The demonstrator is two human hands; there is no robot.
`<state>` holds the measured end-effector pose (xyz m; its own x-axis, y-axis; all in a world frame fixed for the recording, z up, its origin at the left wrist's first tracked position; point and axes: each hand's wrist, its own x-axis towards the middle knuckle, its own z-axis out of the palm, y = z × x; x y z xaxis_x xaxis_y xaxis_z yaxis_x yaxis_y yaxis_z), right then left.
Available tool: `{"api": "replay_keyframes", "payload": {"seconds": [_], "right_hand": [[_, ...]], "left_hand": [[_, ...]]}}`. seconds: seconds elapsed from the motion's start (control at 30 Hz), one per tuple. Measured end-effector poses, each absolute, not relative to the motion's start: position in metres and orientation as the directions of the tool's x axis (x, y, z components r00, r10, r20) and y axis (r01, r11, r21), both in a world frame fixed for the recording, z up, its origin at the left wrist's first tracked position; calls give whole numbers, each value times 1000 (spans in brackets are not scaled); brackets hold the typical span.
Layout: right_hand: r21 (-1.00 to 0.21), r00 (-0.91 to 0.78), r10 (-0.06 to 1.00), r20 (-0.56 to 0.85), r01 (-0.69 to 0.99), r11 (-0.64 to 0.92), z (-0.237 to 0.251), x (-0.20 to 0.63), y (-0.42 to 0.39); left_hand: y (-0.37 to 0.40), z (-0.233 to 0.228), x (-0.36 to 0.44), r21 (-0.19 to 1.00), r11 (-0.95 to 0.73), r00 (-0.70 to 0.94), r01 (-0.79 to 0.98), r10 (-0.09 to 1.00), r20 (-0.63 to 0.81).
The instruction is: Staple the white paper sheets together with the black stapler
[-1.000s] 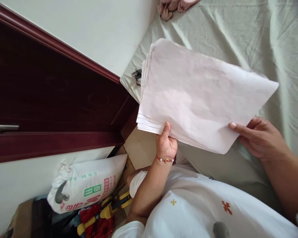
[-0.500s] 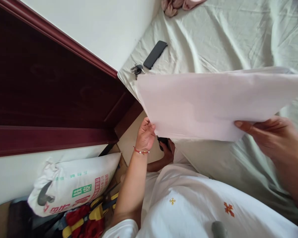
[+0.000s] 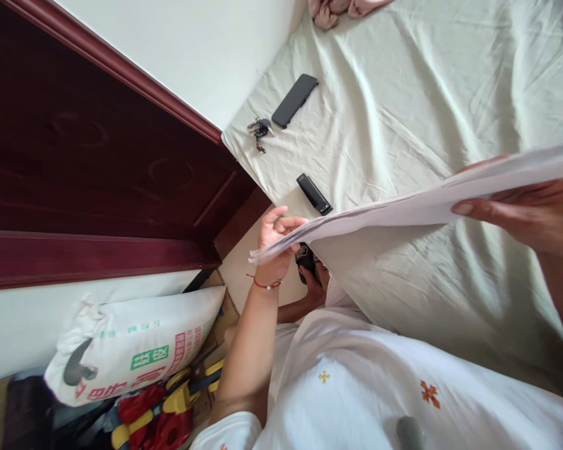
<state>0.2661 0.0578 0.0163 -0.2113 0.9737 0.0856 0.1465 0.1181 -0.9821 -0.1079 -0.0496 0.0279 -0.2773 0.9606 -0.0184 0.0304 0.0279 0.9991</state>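
I noted the paper stack (image 3: 403, 209) ran off the right edge, hiding most of my right hand (image 3: 535, 215).

Left hand (image 3: 276, 240) open, right hand (image 3: 535, 215) pinching.

The white sack (image 3: 131, 350) carries green and red Chinese characters, upside down and too blurred to read.

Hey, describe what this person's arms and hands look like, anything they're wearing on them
Both forearms are bare. The left hand has a thin red cord bracelet with small pale beads at the wrist. A short white sleeve shows at the left upper arm. The right hand shows no ring or band; its wrist runs out of view.
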Motion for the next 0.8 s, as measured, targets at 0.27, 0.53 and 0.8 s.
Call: {"api": "replay_keyframes", "payload": {"seconds": [0.27, 0.53, 0.8], "right_hand": [[-991, -135, 982, 130, -10, 130, 1, 244, 60], [-945, -589, 776, 225, 61, 320, 5, 260, 77], [-955, -581, 774, 253, -24, 294, 5, 257, 78]], "left_hand": [[-43, 3, -105, 947, 87, -255, 310, 967, -6], [-36, -4, -122, 950, -103, 131, 293, 989, 67], [-35, 17, -104, 950, -152, 148, 271, 982, 115]]}}
